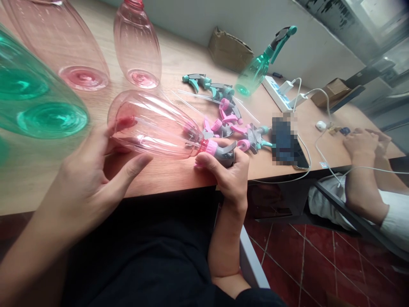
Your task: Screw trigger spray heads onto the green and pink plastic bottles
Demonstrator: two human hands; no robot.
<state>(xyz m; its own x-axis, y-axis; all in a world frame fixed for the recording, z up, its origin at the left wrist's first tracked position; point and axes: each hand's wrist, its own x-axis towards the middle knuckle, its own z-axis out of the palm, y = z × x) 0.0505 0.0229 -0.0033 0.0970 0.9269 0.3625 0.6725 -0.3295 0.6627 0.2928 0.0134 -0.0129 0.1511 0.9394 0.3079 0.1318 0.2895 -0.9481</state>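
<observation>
A clear pink spray bottle (153, 123) lies tilted on its side between my hands, above the front of the table. My left hand (92, 170) is wrapped round its base, fingers behind and thumb along the near side. At the neck, my right hand (228, 170) grips the grey and pink spray head (223, 152), which sits on the bottle's mouth. A thin tube shows inside the bottle. Just beyond my right hand lies a pile of loose pink and grey spray heads (228, 117), with green and grey spray heads (207, 83) behind them.
Pink bottles (137, 47) and green bottles (47, 102) stand at the left. An assembled green spray bottle (254, 72) stands near a cardboard box (231, 49). A power strip (277, 94), cables and a dark phone (287, 143) lie rightward. Another person's hands (364, 143) rest at the table's right.
</observation>
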